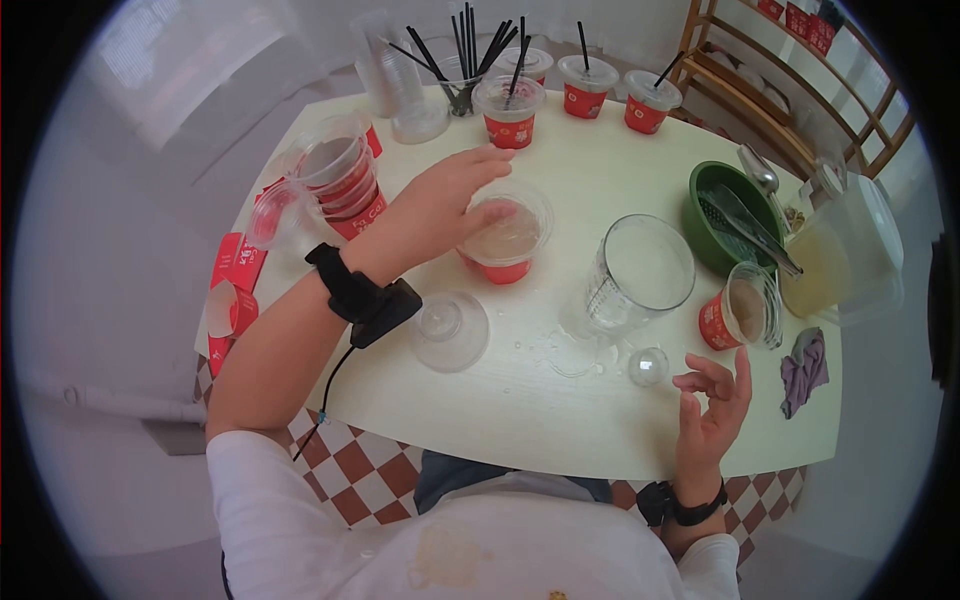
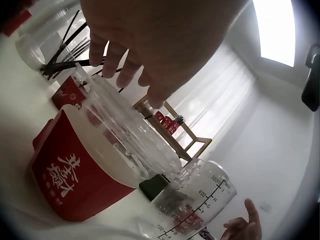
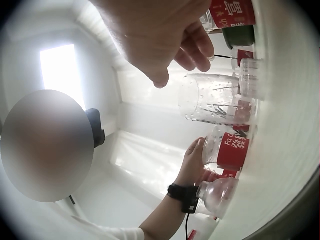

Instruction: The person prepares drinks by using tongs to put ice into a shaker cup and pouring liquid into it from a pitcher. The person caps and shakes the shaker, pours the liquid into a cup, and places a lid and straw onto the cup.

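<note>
My left hand (image 1: pixel 440 205) reaches over a clear plastic cup in a red paper sleeve (image 1: pixel 506 271), fingers extended and thumb above its rim. In the left wrist view those fingers (image 2: pixel 127 67) hang straight just over the cup's clear top, around nothing. My right hand (image 1: pixel 714 415) hovers near the front right of the table, palm partly up, fingers loosely bent and holding nothing. Closest to it are a small clear round piece (image 1: pixel 649 366) and a tall measuring glass (image 1: pixel 640 275) with printed marks. A clear domed lid (image 1: pixel 447 331) lies below my left wrist.
Stacked red-sleeved cups (image 1: pixel 350 190) and flat red sleeves (image 1: pixel 238 262) lie left. Black straws (image 1: pixel 468 45) and several lidded cups stand behind. At right are a green bowl (image 1: pixel 700 225) with tongs, a pitcher (image 1: pixel 830 270), a sleeved cup (image 1: pixel 716 325) and a purple cloth (image 1: pixel 804 373). Water wets the table.
</note>
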Tool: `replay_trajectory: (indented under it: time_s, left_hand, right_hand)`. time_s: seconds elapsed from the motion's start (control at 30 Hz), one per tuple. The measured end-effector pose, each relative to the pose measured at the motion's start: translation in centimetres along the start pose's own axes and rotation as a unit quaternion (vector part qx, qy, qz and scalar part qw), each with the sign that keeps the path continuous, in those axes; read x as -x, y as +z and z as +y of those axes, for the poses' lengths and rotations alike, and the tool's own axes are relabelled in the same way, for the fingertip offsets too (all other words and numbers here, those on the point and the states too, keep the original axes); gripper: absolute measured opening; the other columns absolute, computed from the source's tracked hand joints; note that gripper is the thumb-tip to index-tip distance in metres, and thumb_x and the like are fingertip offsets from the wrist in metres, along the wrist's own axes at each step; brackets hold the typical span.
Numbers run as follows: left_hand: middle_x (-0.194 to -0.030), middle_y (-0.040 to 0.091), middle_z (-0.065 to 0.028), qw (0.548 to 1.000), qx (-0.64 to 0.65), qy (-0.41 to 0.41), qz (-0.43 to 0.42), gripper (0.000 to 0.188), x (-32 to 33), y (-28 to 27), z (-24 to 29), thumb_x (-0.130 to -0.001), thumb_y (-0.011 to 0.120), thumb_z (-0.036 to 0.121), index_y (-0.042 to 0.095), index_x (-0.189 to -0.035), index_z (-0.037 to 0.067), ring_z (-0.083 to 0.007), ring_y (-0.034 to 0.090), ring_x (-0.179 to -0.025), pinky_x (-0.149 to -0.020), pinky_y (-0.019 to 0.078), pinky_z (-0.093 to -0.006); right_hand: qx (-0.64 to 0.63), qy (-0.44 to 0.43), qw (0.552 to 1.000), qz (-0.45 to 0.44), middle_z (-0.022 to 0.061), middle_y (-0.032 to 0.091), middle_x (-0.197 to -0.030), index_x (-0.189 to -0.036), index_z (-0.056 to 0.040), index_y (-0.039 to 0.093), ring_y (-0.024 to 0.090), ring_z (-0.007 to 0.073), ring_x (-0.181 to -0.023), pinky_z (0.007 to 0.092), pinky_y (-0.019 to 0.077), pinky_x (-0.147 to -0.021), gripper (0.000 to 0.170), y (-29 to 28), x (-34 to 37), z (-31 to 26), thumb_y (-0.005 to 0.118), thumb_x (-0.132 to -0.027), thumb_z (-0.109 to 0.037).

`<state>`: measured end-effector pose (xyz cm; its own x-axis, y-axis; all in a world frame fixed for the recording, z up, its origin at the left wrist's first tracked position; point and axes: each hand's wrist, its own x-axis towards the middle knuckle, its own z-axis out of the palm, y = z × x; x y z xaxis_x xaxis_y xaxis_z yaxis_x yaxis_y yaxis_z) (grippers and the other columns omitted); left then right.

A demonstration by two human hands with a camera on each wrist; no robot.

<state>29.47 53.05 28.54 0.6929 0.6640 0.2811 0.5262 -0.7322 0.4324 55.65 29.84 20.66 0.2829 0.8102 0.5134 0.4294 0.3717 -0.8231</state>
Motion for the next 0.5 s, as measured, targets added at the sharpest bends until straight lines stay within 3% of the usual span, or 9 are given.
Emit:
replay_trajectory:
  time_s: [0.03, 0.1, 0.13, 0.2, 0.43, 0.5]
  left_hand:
    - [-0.130, 0.040, -0.0171, 1.000, 0.002, -0.002, 0.001, 0.044, 0.1, 0.2, 0.2, -0.086, 0.054, 0.031, 0.047, -0.116, 0.000, -0.0259, 0.040, -0.120, -0.096, 0.0363, -0.0351]
    - [-0.138, 0.027, -0.0181, 0.977, -0.155, 0.112, -0.097, 0.050, 0.2, 0.7, 0.5, -0.088, 0.048, 0.038, 0.042, -0.119, -0.001, -0.0311, 0.023, -0.130, -0.105, 0.0231, -0.0420]
    - [-0.138, 0.027, -0.0181, 0.977, -0.154, 0.111, -0.095, 0.050, 0.2, 0.8, 0.4, -0.088, 0.048, 0.038, 0.042, -0.119, -0.001, -0.0311, 0.023, -0.130, -0.105, 0.0231, -0.0420]
    - [-0.141, 0.021, -0.0189, 0.978, -0.110, 0.073, -0.163, 0.055, 0.1, 1.0, 0.1, -0.089, 0.041, 0.043, 0.039, -0.121, -0.002, -0.0340, 0.015, -0.132, -0.107, 0.0126, -0.0456]
    - [-0.141, 0.019, -0.0195, 0.982, -0.096, 0.078, -0.146, 0.055, 0.3, 1.4, -0.6, -0.090, 0.039, 0.044, 0.038, -0.121, -0.002, -0.0342, 0.014, -0.132, -0.108, 0.0121, -0.0434]
    - [-0.141, 0.021, -0.0174, 0.984, -0.067, 0.085, -0.140, 0.052, 0.3, 1.4, -1.1, -0.089, 0.044, 0.038, 0.037, -0.122, -0.002, -0.0294, 0.017, -0.132, -0.108, 0.0148, -0.0397]
  right_hand:
    - [0.000, 0.005, 1.000, -0.001, 0.0178, 0.055, -0.105, -0.134, -0.0010, 0.021, 0.057, 0.0175, -0.080, 0.0280, 0.0445, -0.074, 0.068, 0.0, 0.0, -0.1, 0.056, -0.076, 0.000]
    - [0.001, 0.008, 1.000, -0.006, 0.0178, 0.055, -0.105, -0.134, -0.0010, 0.021, 0.057, 0.0175, -0.080, 0.0280, 0.0445, -0.075, 0.067, 0.1, -0.1, -0.1, 0.057, -0.077, -0.001]
    - [0.001, 0.011, 1.000, -0.003, 0.0176, 0.055, -0.105, -0.134, -0.0009, 0.023, 0.057, 0.0175, -0.080, 0.0282, 0.0446, -0.075, 0.066, 0.1, 0.0, -0.1, 0.057, -0.077, -0.001]
    - [0.004, 0.012, 1.000, -0.001, 0.0175, 0.056, -0.104, -0.133, -0.0008, 0.024, 0.058, 0.0175, -0.080, 0.0285, 0.0447, -0.075, 0.065, 0.0, 0.0, -0.1, 0.057, -0.077, -0.001]
    - [0.049, -0.010, 0.998, -0.037, 0.0175, 0.058, -0.101, -0.127, 0.0006, 0.035, 0.059, 0.0189, -0.077, 0.0295, 0.0458, -0.072, 0.054, -0.1, -0.4, -1.2, 0.057, -0.077, -0.003]
    - [0.070, -0.030, 0.995, -0.059, 0.0177, 0.059, -0.100, -0.125, 0.0010, 0.037, 0.059, 0.0196, -0.075, 0.0298, 0.0460, -0.071, 0.052, -0.5, -1.2, -2.5, 0.057, -0.077, -0.004]
